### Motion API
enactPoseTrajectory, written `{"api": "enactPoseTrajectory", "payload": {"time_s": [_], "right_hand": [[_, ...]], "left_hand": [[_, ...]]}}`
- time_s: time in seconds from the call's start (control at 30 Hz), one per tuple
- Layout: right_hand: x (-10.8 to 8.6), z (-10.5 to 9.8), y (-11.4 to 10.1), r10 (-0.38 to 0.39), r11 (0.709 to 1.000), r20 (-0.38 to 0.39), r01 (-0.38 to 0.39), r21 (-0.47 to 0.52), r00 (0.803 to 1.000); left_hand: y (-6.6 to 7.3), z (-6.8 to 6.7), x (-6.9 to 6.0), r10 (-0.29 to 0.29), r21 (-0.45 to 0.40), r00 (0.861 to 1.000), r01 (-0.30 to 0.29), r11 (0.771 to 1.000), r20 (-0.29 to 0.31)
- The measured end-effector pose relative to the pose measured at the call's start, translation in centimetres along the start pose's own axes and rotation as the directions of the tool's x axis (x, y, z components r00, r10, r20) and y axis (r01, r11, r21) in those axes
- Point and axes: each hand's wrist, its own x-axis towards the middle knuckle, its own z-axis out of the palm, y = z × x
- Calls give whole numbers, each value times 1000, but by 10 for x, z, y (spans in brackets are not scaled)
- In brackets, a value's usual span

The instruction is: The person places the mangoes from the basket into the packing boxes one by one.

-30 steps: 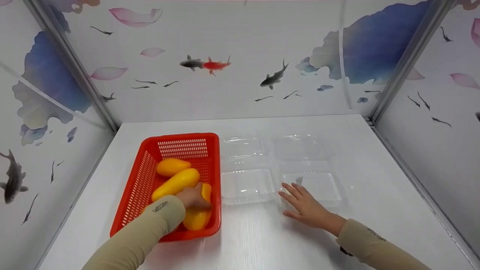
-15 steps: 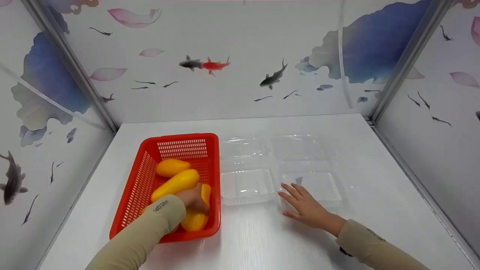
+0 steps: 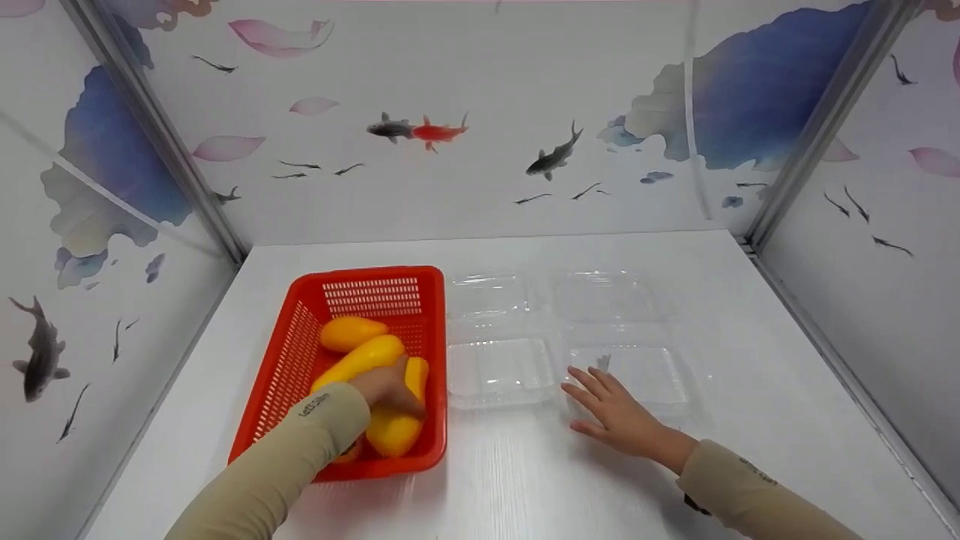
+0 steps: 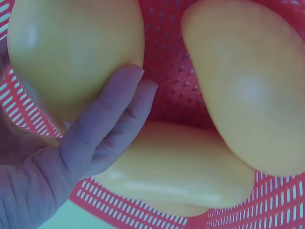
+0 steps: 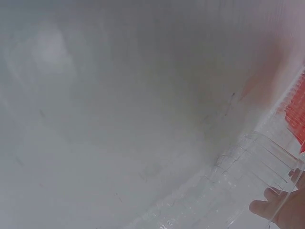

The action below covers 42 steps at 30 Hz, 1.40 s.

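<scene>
Inside the red basket, my left hand grips a smooth yellow fruit at the right side. In the left wrist view the fingers of my left hand curve round that yellow fruit, with the thumb side at the left edge. A long yellow fruit lies beside the hand, and a rounder one behind it. My right hand has its fingers spread at the near left corner of a clear plastic box; in the right wrist view clear plastic partly covers this hand.
Three other clear plastic boxes stand on the white table: one at front left, two behind. Printed panels enclose the table at the back and both sides.
The left hand has risen slightly with the yellow fruit under it. The head view has shifted a little; the right hand keeps its pose.
</scene>
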Motion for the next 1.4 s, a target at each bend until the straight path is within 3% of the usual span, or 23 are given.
{"api": "enactPoseTrajectory", "payload": {"time_s": [0.1, 0.2, 0.3, 0.5, 0.7, 0.8, 0.87, 1.0, 1.23, 1.33, 1.4], "right_hand": [[0, 0, 0, -5, 1000, -11, 5, -14, 1000], [-1, 2, 1, -11, 1000, -16, 11, -17, 1000], [-2, 3, 2, -16, 1000, -31, 15, -16, 999], [-1, 5, 2, -45, 999, -76, 44, -24, 996], [-2, 6, 2, -36, 999, -72, 36, 2, 997], [-2, 5, 1, -18, 1000, -57, 19, 5, 998], [-2, 5, 1, -10, 1000, -51, 10, 1, 999], [-2, 4, 2, -7, 1000, -58, 8, 2, 998], [-2, 6, 2, 1, 1000, -75, -2, -19, 997], [-3, 6, 1, 12, 1000, -65, -13, -12, 998], [-2, 6, 0, 1, 1000, -69, -2, -13, 998]], "left_hand": [[4, -2, 12, 73, 80, 994, -79, 994, 79], [9, -6, 19, 148, 163, 977, -173, 971, 155], [13, -10, 20, 221, 218, 956, -262, 940, 194], [26, -23, 10, 284, 196, 936, -325, 925, 209], [48, -32, -5, 415, 291, 887, -460, 839, 205], [63, -30, -11, 463, 298, 868, -496, 815, 177], [73, -27, -13, 497, 314, 853, -522, 793, 162], [91, -13, -17, 570, 337, 807, -585, 738, 154], [114, 24, -18, 682, 320, 721, -679, 661, 122], [119, 41, -14, 702, 343, 702, -693, 634, 120], [121, 52, -10, 709, 393, 692, -695, 602, 137]]}}
